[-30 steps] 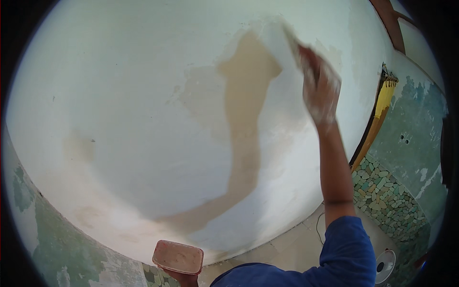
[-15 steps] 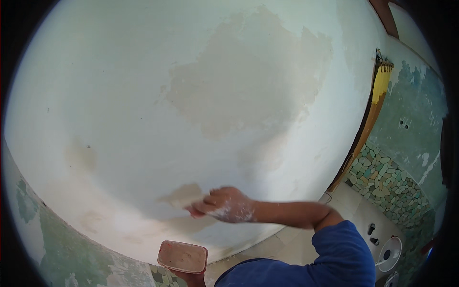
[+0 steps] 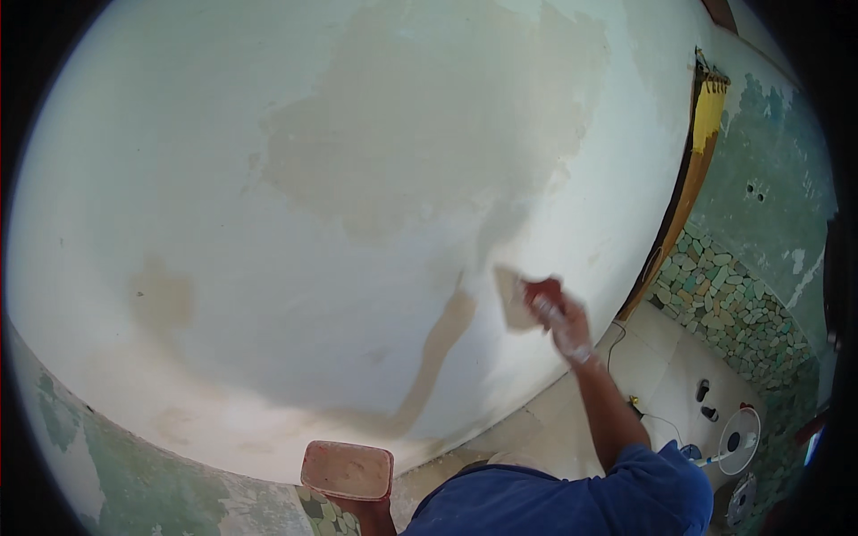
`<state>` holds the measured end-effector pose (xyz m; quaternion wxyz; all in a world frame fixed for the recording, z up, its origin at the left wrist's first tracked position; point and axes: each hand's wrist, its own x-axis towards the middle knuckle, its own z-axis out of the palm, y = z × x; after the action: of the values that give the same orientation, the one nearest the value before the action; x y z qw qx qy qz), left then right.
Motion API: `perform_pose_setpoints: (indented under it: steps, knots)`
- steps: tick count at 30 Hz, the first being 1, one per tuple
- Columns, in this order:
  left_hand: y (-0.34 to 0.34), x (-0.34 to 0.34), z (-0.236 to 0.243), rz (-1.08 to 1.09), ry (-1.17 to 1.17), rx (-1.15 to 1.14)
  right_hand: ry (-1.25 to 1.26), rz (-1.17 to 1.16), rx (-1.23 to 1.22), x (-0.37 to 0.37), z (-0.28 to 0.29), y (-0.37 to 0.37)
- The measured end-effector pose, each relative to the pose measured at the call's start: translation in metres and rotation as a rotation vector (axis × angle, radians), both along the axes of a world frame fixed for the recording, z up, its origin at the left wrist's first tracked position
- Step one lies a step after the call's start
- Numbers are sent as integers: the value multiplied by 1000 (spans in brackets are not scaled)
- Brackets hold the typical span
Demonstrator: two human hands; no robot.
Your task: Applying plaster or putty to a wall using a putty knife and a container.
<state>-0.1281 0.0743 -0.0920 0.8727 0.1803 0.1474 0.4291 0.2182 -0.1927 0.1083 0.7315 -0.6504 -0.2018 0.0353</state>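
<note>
My right hand (image 3: pixel 572 332) is closed around the red handle of a putty knife (image 3: pixel 513 300), slightly blurred by motion. Its broad pale blade is at the white wall (image 3: pixel 313 295); whether it touches cannot be made out. White smears cover the hand. Low in front of me, my left hand (image 3: pixel 368 509) holds up a rectangular reddish tub (image 3: pixel 391 472) from beneath, its fingers mostly hidden. Smooth pinkish-beige putty (image 3: pixel 344 469) lies in it. Left of the knife, a curved darker band (image 3: pixel 438 344) runs down the wall; shadow or putty, I cannot tell.
A large beige patch (image 3: pixel 429 134) and a smaller one (image 3: pixel 163 295) mark the wall. At right are a wooden frame (image 3: pixel 684 219) with yellow cloth (image 3: pixel 709 116), a pebbled strip (image 3: pixel 715 295), sandals (image 3: pixel 706 402), a white round fan (image 3: pixel 739 441) and a cable (image 3: pixel 615 344).
My right hand has swung right and upward along the wall with the putty knife, its forearm now pointing upward. The tub stays low in my left hand. The view has shifted slightly.
</note>
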Motion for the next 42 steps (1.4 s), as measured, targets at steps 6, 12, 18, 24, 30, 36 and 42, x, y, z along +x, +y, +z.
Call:
perform_pose_setpoints:
  steps: [6, 12, 18, 24, 30, 36, 42]
  knots:
    - [-8, 17, 25, 21, -1, -5, -1013, -615, -156, 76, 158, -12]
    - [-23, 24, 33, 5, 1, 50, -1465, -555, -167, 108, 179, 39]
    - [-28, 30, 28, 89, 29, 17, -1426, -203, -576, 27, 52, 66]
    - [-31, 30, 38, 137, 35, 37, -1331, -101, -326, 65, 74, 20]
    - [-40, 43, 43, 149, 30, 29, -1255, -751, -191, 161, 223, -31]
    - [-49, 55, 44, 167, 52, 9, -1510, -523, -148, 187, 186, 7]
    - [-55, 52, 40, 166, 80, 58, -1491, -169, -497, 76, 70, 43]
